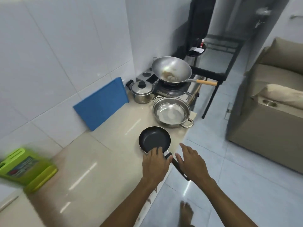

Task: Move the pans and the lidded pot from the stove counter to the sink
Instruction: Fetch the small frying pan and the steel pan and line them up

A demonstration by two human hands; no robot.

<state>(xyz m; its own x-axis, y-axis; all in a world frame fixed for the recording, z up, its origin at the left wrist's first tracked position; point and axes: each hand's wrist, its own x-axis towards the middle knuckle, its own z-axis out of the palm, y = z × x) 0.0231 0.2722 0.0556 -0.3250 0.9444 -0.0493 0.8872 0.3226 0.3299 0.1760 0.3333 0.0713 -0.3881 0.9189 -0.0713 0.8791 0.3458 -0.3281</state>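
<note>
A small black frying pan (154, 139) sits near the counter's front edge, its black handle sticking out over the floor. My left hand (155, 163) rests on the pan's near rim where the handle joins. My right hand (191, 161) hovers open just right of the handle, fingers spread. Farther back stand a shallow steel pan with two handles (171, 112), a small lidded steel pot (142, 92) and a steel wok with a wooden handle (171, 70) on the gas stove (173, 90). No sink is visible.
A blue cutting board (101, 104) leans on the tiled wall. A green knife holder (26, 167) stands at the counter's left. The beige counter (91, 161) ends at a tiled floor on the right, where a sofa (268, 112) and a black metal rack (218, 63) stand.
</note>
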